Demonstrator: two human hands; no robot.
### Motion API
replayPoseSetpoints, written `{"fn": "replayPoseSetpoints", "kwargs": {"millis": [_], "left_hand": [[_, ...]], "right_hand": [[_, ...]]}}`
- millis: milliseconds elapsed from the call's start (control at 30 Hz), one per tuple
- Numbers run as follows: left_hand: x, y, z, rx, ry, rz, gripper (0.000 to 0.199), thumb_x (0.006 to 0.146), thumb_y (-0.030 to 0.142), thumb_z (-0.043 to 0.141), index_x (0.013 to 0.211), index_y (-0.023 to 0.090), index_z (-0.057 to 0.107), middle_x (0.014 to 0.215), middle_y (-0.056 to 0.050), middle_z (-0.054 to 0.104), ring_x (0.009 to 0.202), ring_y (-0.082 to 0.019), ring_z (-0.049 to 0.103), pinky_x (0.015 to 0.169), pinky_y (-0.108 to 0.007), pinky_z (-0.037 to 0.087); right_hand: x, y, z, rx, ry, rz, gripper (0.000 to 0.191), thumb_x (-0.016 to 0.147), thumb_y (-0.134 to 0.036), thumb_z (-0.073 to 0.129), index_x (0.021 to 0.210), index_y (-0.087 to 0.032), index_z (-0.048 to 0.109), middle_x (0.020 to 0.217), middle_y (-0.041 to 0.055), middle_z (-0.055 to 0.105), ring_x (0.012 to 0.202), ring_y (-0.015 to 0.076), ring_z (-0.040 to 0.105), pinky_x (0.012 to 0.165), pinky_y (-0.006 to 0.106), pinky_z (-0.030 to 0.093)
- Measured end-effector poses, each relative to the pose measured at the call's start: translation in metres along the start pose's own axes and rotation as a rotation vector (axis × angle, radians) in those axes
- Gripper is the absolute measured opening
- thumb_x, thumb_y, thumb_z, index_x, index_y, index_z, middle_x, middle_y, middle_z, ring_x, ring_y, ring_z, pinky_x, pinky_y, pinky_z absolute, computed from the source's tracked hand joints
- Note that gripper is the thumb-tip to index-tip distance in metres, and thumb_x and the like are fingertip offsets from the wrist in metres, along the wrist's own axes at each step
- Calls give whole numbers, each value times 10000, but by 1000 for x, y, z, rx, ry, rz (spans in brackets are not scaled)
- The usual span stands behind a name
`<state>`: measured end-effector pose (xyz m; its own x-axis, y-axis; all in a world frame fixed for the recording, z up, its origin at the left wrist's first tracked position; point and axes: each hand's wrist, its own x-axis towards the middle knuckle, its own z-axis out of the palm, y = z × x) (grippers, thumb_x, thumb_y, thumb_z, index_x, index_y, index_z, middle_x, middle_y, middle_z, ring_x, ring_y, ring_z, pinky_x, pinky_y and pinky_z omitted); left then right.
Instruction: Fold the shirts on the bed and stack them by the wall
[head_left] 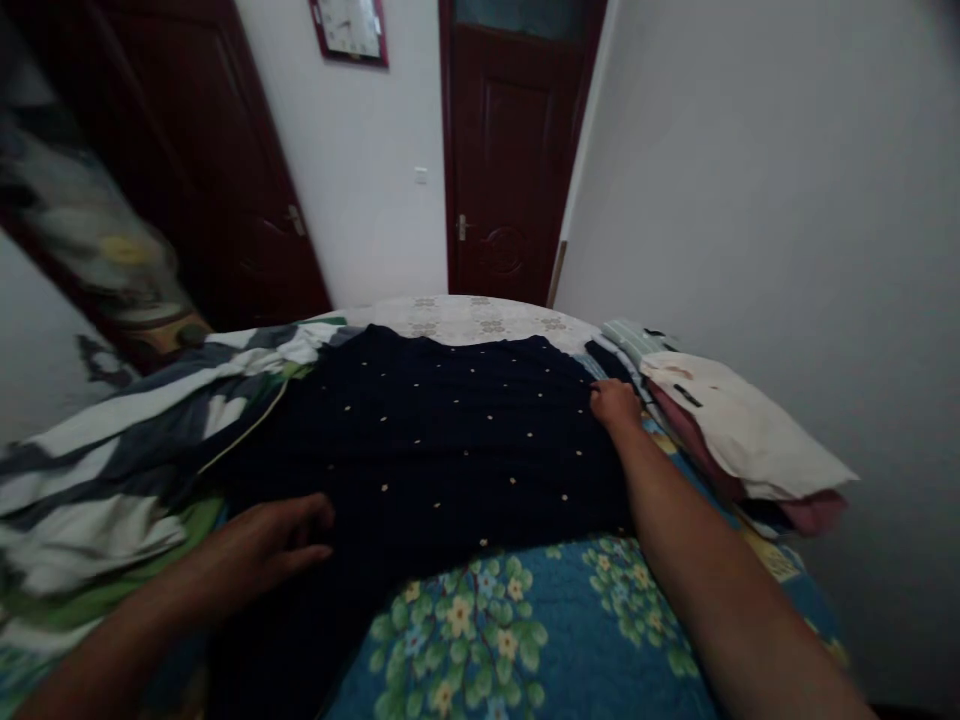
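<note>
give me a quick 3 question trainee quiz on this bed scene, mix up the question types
1. True or false: the right hand rests on the far right edge of the dark dotted garment.
2. Multiple choice: the left hand lies on the garment's A) near left part, B) far right corner, C) middle of the far edge.
3. Fill in: right of the garment, by the wall, lies a pile of folded ____.

Key: 1 true; 2 A; 3 clothes. The garment lies spread flat on the blue flowered bedspread, with a striped blanket bunched at its left.
</note>
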<state>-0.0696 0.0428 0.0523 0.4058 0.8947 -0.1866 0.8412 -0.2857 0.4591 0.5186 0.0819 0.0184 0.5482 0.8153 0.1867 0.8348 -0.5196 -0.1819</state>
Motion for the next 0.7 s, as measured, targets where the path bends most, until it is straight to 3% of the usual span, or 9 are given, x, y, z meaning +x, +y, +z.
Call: {"fn": "replayPoseSetpoints", "kwargs": {"millis": [67,100,200,267,400,500,600,700], "left_hand": [[-6,2,-18,-42,20,-8,429,843,647,610,1009,283,764,815,-11,752,749,-239,678,687,-318,498],[-9,-1,-26,-35,121,-68,436,874,647,577,994,268,755,808,-21,750,754,-244,681,691,-322,501],[-15,-22,-47,21,624,-331,422,959,537,499,1105,228,746,1015,-79,801,938,-269,726,834,-348,537],[-18,-39,-52,4,787,-459,435,981,445,500,1256,189,719,1141,-107,807,973,-259,747,900,-351,545],[-12,-60,-48,-70,722,-480,489,1002,353,530,1417,129,656,1224,-139,802,844,-209,776,913,-327,555],[-1,-62,-41,-133,646,-411,480,1014,366,565,1419,121,649,1131,-128,818,768,-198,767,850,-317,558],[5,-60,-37,-268,556,-390,385,1027,365,571,1314,133,681,896,-79,809,687,-199,743,722,-303,546],[8,-57,-36,-273,635,-417,309,1031,309,563,1270,155,685,822,-58,788,726,-205,746,752,-309,553]], "right_hand": [[4,7,8,-31,6,11,443,1000,-254,508,1334,-193,792,1367,211,705,1277,391,642,1053,542,529],[8,10,12,-47,22,7,442,985,-254,511,1305,-171,804,1343,235,711,1256,422,653,1029,577,535],[15,11,23,-38,165,-98,443,964,-260,503,1257,-139,814,1306,271,719,1247,454,660,998,603,545],[13,2,25,8,264,-236,443,969,-261,488,1254,-130,800,1291,258,728,1260,431,658,1038,582,539],[-9,-36,19,125,275,-575,398,977,-230,478,1223,-126,773,1278,208,747,1264,341,662,1181,513,469],[-37,-75,10,240,197,-746,366,992,-267,502,1226,-153,759,1320,186,735,1293,315,644,1216,505,445],[-82,-115,-4,370,49,-908,338,999,-319,542,1228,-190,754,1329,163,730,1301,306,639,1199,512,469],[-146,-153,-25,502,-103,-1146,341,1014,-358,587,1286,-219,738,1352,149,714,1277,294,652,1150,514,510]]}}
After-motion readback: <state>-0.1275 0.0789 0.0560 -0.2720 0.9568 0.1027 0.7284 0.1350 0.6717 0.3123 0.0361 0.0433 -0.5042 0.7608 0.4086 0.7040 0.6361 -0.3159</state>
